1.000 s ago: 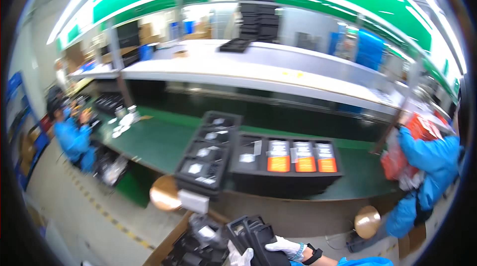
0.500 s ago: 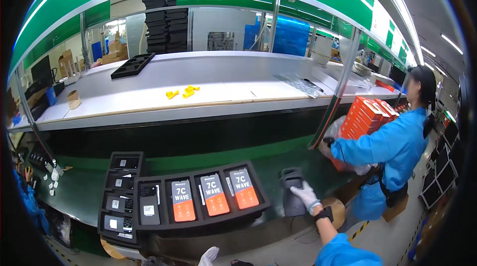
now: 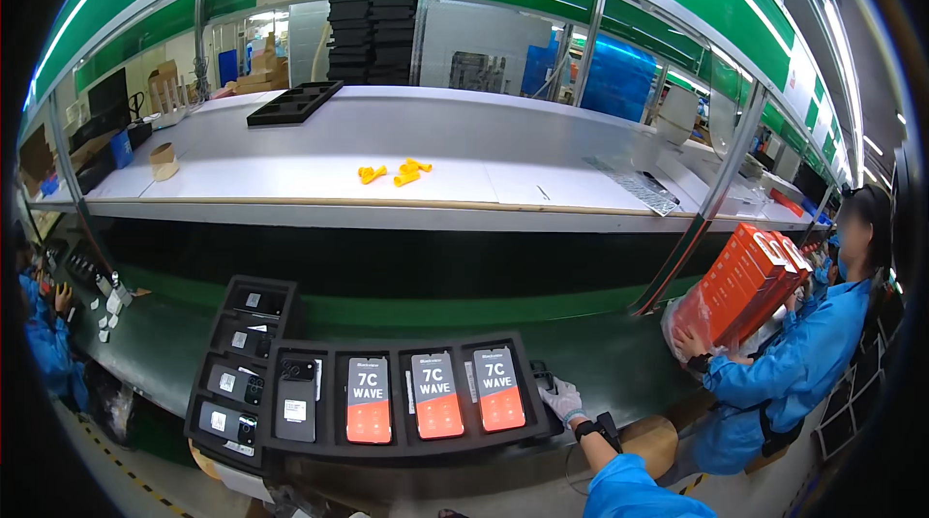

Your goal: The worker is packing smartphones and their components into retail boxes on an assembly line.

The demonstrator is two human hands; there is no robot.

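Note:
My right hand, in a white glove, is at the right end of a black foam tray. Its fingers are closed on a dark grey device, mostly hidden by the hand and the tray; its exact kind does not show. In the tray stand three phones with grey-and-orange front films, among them the right-hand phone. Left of these, another phone lies back up with a white label. A second black tray holds several dark phones, back up. My left hand is out of view.
A co-worker in a blue smock holds orange boxes in clear plastic at the right. Above the green bench runs a white shelf with yellow pieces and an empty black tray. Another person's hand is far left.
The view has turned right. My right hand and the dark grey device have moved left, against the tray's end. My left glove has dropped out of sight. The co-worker's boxes have tilted.

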